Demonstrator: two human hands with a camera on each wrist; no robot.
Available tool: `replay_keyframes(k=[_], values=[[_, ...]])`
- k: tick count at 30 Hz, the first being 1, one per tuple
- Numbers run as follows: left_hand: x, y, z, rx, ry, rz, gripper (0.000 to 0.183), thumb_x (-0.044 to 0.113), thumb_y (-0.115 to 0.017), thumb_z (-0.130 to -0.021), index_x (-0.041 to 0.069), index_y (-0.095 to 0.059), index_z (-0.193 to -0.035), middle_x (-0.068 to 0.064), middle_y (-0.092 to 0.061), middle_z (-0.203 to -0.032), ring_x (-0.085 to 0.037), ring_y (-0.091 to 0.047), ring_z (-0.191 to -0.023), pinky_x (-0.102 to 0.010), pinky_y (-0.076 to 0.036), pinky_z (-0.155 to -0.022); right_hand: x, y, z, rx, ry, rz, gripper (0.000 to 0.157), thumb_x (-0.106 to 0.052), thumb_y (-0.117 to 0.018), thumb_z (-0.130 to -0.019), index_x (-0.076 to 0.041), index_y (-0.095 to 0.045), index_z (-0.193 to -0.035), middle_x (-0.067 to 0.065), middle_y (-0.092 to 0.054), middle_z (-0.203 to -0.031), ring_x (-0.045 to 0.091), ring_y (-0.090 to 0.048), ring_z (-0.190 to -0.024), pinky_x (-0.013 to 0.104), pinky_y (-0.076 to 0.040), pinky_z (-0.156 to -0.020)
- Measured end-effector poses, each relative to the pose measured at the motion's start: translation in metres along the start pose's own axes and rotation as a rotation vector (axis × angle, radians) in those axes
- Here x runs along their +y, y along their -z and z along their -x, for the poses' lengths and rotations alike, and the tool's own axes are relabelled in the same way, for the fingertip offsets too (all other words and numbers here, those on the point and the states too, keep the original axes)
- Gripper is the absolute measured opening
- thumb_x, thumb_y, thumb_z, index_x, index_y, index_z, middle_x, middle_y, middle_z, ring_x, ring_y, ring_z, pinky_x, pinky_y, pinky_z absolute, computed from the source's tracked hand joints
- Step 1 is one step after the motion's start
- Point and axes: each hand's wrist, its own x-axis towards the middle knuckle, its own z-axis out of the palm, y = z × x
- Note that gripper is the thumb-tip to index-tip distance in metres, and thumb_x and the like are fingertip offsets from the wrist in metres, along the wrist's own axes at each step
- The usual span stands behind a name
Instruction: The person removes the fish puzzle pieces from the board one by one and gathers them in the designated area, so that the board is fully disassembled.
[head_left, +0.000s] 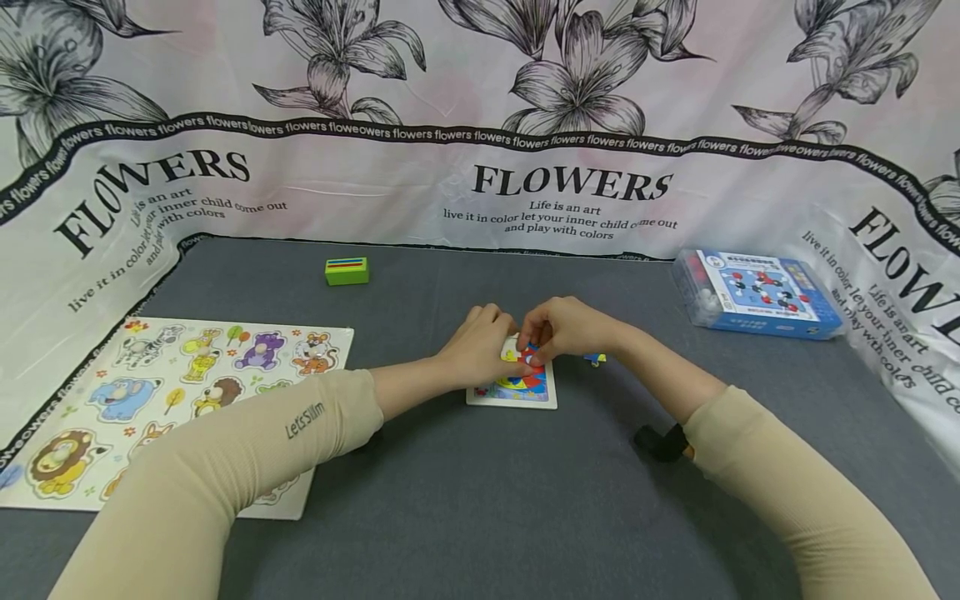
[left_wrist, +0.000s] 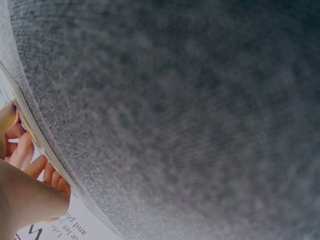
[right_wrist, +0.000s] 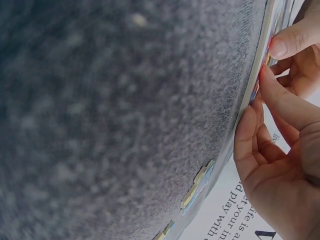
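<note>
A small jigsaw puzzle board (head_left: pixel 517 403) with a pale border and a bright red, yellow and blue picture lies flat at mid-table. My left hand (head_left: pixel 478 348) grips its left side, the thumb reaching across the picture. From the right, my right hand (head_left: pixel 567 327) pinches a red puzzle piece (head_left: pixel 533 352) between thumb and forefinger, down at the picture; the fingers hide most of that piece. In the right wrist view, both thumbs come close together over the board's edge. Loose puzzle pieces (right_wrist: pixel 197 186) lie on the cloth beside the right hand.
A large animal puzzle board (head_left: pixel 327 350) lies at the left, partly under the left sleeve. A green block (head_left: pixel 347 272) stands at the back. At the back right is a clear-and-blue box (head_left: pixel 772 296) with molecule pictures. A flower-print sheet (head_left: pixel 360 179) borders the grey table.
</note>
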Motion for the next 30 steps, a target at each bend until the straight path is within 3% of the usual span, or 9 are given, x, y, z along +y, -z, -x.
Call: replay_keyframes(k=[8, 21, 30], values=[[-0.0008, 0.0003, 0.0007, 0.0, -0.012, -0.009, 0.062, 0.05, -0.074, -0.084, 0.005, -0.06, -0.124, -0.01, -0.052, -0.123, -0.025, -0.043, -0.116, -0.037, -0.044, -0.1, -0.0021, -0.0006, 0.0013, 0.044, 0.025, 0.056, 0.019, -0.01, -0.083, -0.076, -0.019, -0.076, -0.091, 0.007, -0.059, -0.095, 0.016, -0.056, -0.079, 0.029, -0.048, -0.067], [-0.0011, -0.0014, -0.0009, 0.0, -0.012, -0.017, 0.06, 0.05, -0.072, -0.086, 0.006, -0.059, -0.125, -0.009, -0.052, -0.123, -0.025, -0.043, -0.119, -0.036, -0.043, -0.101, -0.0005, -0.0006, 0.0015, 0.061, 0.032, 0.056, 0.018, -0.013, -0.085, -0.074, -0.017, -0.073, -0.086, 0.004, -0.064, -0.093, 0.016, -0.055, -0.081, 0.028, -0.047, -0.069], [0.0, 0.0002, -0.0003, -0.008, 0.009, -0.011, 0.065, 0.05, -0.072, -0.086, 0.005, -0.056, -0.131, -0.008, -0.051, -0.125, -0.024, -0.042, -0.119, -0.035, -0.043, -0.102, 0.0012, 0.0004, -0.0004, 0.076, 0.031, 0.04, 0.036, -0.013, -0.087, -0.073, -0.012, -0.066, -0.102, 0.004, -0.067, -0.09, 0.018, -0.059, -0.085, 0.03, -0.049, -0.077]])
